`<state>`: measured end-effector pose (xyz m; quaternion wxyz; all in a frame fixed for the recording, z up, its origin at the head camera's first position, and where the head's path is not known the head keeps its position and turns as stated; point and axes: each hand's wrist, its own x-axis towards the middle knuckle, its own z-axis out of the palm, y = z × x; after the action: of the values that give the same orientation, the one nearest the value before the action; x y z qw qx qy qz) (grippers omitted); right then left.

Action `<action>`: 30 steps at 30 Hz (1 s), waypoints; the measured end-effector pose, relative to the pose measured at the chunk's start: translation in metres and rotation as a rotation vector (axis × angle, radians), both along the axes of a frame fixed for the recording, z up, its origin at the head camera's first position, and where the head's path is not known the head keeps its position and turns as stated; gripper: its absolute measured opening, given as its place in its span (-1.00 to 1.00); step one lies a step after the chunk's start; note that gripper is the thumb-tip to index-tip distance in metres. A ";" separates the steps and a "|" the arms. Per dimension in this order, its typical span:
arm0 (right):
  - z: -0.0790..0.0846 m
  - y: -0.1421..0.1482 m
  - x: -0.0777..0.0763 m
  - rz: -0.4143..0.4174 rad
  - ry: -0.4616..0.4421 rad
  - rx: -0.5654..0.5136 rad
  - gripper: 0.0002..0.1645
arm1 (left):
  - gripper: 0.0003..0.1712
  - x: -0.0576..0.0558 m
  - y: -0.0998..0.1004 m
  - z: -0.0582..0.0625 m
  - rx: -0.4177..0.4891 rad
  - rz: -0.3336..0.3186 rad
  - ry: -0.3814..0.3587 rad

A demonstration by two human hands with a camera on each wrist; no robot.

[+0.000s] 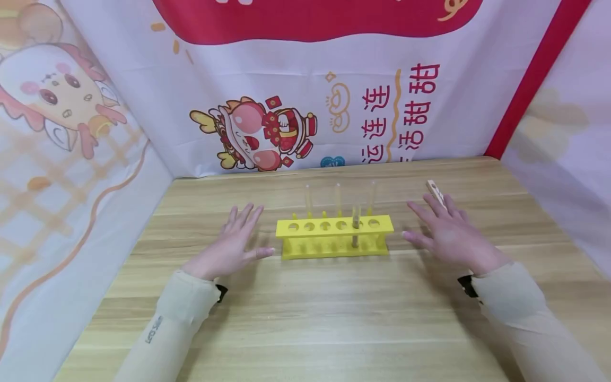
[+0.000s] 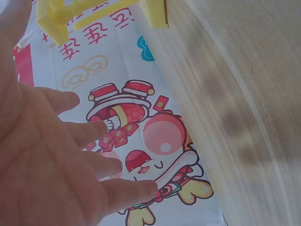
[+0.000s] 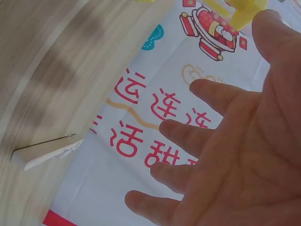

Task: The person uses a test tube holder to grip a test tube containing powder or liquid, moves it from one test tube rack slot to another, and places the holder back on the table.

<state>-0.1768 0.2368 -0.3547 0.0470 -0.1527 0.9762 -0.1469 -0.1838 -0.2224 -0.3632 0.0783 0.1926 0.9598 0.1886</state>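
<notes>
A yellow test tube rack point(image 1: 333, 233) stands on the table between the two hands. One glass test tube point(image 1: 356, 212) with something dark inside sits upright in a hole near the rack's right end. Three clear test tubes point(image 1: 338, 199) stand over pegs along its back. My left hand point(image 1: 229, 246) is left of the rack, fingers spread and thumb pointing at its end, holding nothing. To the right of the rack, my right hand point(image 1: 453, 239) spreads its fingers with nothing in them. Just beyond those fingertips lies a pale wooden test tube clamp point(image 3: 44, 151), partly hidden in the head view.
The wood-grain table point(image 1: 329, 318) extends in front of the rack. A printed white cloth point(image 1: 296, 69) with cartoon figures and red lettering hangs behind it. More cloth walls point(image 1: 62, 175) rise along the left and right sides.
</notes>
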 end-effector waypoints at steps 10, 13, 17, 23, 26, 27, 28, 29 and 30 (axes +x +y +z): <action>0.002 0.039 -0.038 -0.056 0.001 0.012 0.11 | 0.05 -0.019 0.004 -0.002 0.120 -0.021 -0.050; -0.002 0.054 -0.054 -0.108 -0.050 -0.019 0.07 | -0.10 -0.026 0.005 -0.011 0.222 -0.015 -0.133; -0.010 0.069 -0.069 -0.154 -0.088 0.009 0.01 | -0.35 -0.032 0.011 -0.025 0.343 -0.035 -0.233; -0.017 0.075 -0.081 -0.183 -0.095 0.062 -0.09 | -0.69 -0.035 0.019 -0.039 0.464 -0.043 -0.259; -0.021 0.075 -0.085 -0.192 -0.094 0.045 -0.34 | -0.77 -0.037 0.020 -0.041 0.500 0.004 -0.244; -0.022 0.075 -0.086 -0.195 -0.093 0.039 -0.41 | -0.78 -0.037 0.021 -0.041 0.510 0.019 -0.241; -0.024 0.075 -0.087 -0.199 -0.098 0.031 -0.45 | -0.79 -0.037 0.022 -0.040 0.516 0.038 -0.239; -0.025 0.076 -0.088 -0.202 -0.101 0.023 -0.47 | -0.79 -0.036 0.023 -0.039 0.519 0.055 -0.239; -0.026 0.075 -0.089 -0.209 -0.107 0.017 -0.49 | -0.78 -0.036 0.025 -0.037 0.521 0.064 -0.241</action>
<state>-0.2654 0.3122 -0.3805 0.0846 -0.0419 0.9841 -0.1506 -0.2195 -0.1978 -0.4006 0.1336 0.1521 0.8683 0.4528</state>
